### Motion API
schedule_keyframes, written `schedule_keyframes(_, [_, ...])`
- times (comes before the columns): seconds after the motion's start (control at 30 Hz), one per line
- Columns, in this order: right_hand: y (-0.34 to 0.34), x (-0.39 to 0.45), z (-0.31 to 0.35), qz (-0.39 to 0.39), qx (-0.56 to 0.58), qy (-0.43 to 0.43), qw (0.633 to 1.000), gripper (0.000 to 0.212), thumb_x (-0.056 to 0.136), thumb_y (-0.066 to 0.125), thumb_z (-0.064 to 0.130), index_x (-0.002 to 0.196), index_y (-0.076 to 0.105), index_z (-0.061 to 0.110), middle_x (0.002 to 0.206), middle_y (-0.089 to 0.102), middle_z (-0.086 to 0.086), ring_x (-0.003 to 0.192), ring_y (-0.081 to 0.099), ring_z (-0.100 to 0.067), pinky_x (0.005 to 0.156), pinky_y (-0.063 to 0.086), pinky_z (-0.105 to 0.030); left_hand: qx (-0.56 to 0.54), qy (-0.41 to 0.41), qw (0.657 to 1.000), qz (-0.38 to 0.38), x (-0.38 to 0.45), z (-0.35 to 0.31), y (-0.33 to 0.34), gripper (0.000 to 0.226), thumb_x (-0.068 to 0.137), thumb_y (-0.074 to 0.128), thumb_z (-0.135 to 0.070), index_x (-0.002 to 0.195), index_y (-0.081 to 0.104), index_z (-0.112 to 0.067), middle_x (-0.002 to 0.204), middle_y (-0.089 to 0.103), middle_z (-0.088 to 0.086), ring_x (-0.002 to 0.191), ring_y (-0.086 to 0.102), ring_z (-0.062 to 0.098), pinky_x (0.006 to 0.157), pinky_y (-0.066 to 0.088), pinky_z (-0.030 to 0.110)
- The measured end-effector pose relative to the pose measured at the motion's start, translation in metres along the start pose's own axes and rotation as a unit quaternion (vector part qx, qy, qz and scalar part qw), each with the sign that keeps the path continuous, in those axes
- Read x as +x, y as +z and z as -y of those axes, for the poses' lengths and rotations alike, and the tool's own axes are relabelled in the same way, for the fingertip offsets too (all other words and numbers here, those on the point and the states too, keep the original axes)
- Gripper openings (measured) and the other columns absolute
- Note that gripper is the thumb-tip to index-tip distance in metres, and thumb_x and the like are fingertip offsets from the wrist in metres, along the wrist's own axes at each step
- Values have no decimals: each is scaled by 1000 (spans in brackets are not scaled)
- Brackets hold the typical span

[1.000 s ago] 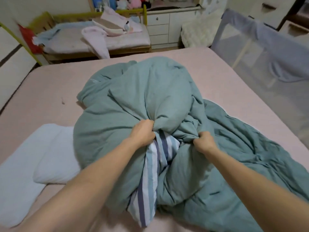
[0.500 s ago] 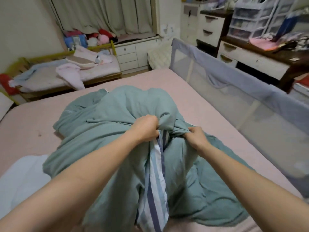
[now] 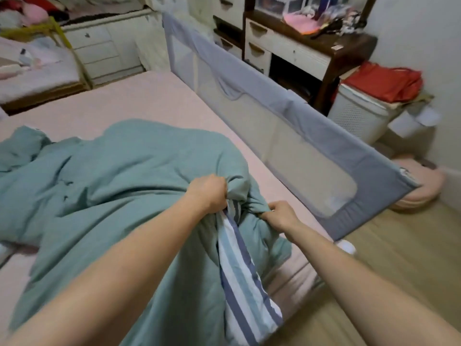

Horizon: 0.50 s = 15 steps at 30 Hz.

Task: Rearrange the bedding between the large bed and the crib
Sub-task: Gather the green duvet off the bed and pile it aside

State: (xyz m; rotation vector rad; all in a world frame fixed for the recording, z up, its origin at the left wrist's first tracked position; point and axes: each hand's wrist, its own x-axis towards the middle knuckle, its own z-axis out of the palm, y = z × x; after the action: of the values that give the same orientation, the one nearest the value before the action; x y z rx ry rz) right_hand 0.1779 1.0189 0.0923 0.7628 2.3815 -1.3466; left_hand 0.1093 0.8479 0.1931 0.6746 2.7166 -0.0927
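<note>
Head-worn view, down and forward; close above the large bed (image 3: 154, 101)

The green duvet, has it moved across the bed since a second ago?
Yes. The green duvet has been dragged toward the grey bed rail; both the left hand and the right hand grip it near that side.

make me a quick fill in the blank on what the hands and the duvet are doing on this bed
1. Both the left hand and the right hand grip the ____ duvet.
2. The duvet's underside, showing between the hands, is ____.
3. The grey bed rail stands along the bed's ____ edge.
4. The basket beside the desk holds folded ____ fabric.

Missing words: green; striped; right; red
</note>
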Motion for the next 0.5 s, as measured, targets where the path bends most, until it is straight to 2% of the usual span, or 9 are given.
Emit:
schedule_keyframes(0.07, [17, 21, -43, 69, -45, 41, 996, 26, 75, 72, 28, 82, 70, 3, 77, 63, -9, 71, 55, -19, 60, 38, -28, 17, -31, 999, 34, 21, 0, 43, 32, 85, 54, -22, 114, 59, -10, 121, 61, 13, 111, 60, 32, 86, 48, 37])
schedule_keyframes(0.13, [18, 34, -55, 100, 28, 63, 993, 35, 78, 72, 41, 77, 68, 7, 78, 65, -5, 71, 58, -19, 63, 43, -30, 21, -60, 997, 46, 28, 9, 62, 34, 86, 53, -24, 117, 57, -11, 123, 59, 13, 112, 59, 32, 87, 47, 37])
schedule_keyframes(0.17, [16, 59, -71, 80, 111, 93, 986, 42, 83, 65, 48, 80, 68, 6, 86, 68, -8, 75, 61, -20, 69, 46, -31, 12, -65, 996, 56, 49, 4, 83, 34, 86, 54, -25, 117, 56, -10, 124, 58, 13, 113, 58, 33, 87, 47, 36])
schedule_keyframes(0.2, [12, 75, -76, 27, 175, 106, 979, 46, 88, 56, 50, 87, 68, 6, 97, 68, -12, 81, 61, -22, 75, 47, -32, 9, -72, 996, 55, 56, 4, 84, 36, 86, 54, -27, 118, 55, -10, 125, 57, 14, 113, 58, 33, 88, 46, 37])
schedule_keyframes(0.23, [6, 92, -78, -21, 190, 118, 975, 49, 94, 47, 48, 99, 66, 4, 109, 65, -17, 88, 59, -24, 82, 46, -33, 4, -71, 996, 56, 66, 1, 88, 37, 86, 55, -27, 119, 54, -10, 125, 56, 14, 113, 57, 33, 88, 46, 37])
schedule_keyframes(0.27, [5, 113, -87, -53, 150, 125, 979, 53, 97, 40, 46, 113, 61, 0, 122, 59, -21, 100, 57, -26, 91, 43, -34, 0, -71, 995, 64, 80, -4, 100, 38, 86, 55, -28, 119, 54, -10, 125, 56, 14, 112, 57, 33, 87, 46, 37])
schedule_keyframes(0.33, [10, 136, -102, -52, 52, 141, 987, 60, 100, 31, 44, 131, 47, -5, 139, 47, -22, 124, 47, -32, 102, 34, -34, -5, -65, 995, 75, 99, -15, 118, 37, 86, 56, -27, 118, 54, -9, 123, 56, 15, 110, 57, 34, 86, 46, 37])
schedule_keyframes(0.4, [21, 161, -126, -21, 23, 148, 988, 64, 101, 28, 46, 136, 40, -6, 143, 42, -21, 131, 42, -33, 105, 32, -34, 4, -59, 996, 69, 115, -23, 141, 35, 86, 56, -27, 115, 55, -9, 120, 57, 15, 108, 58, 35, 86, 46, 37])
schedule_keyframes(0.5, [38, 183, -158, 42, 35, 192, 980, 81, 93, 23, 63, 133, 45, -3, 141, 45, -19, 128, 45, -31, 109, 33, -37, 30, -48, 997, 51, 122, -26, 164, 32, 86, 55, -26, 113, 57, -9, 117, 59, 15, 106, 59, 35, 84, 46, 37])
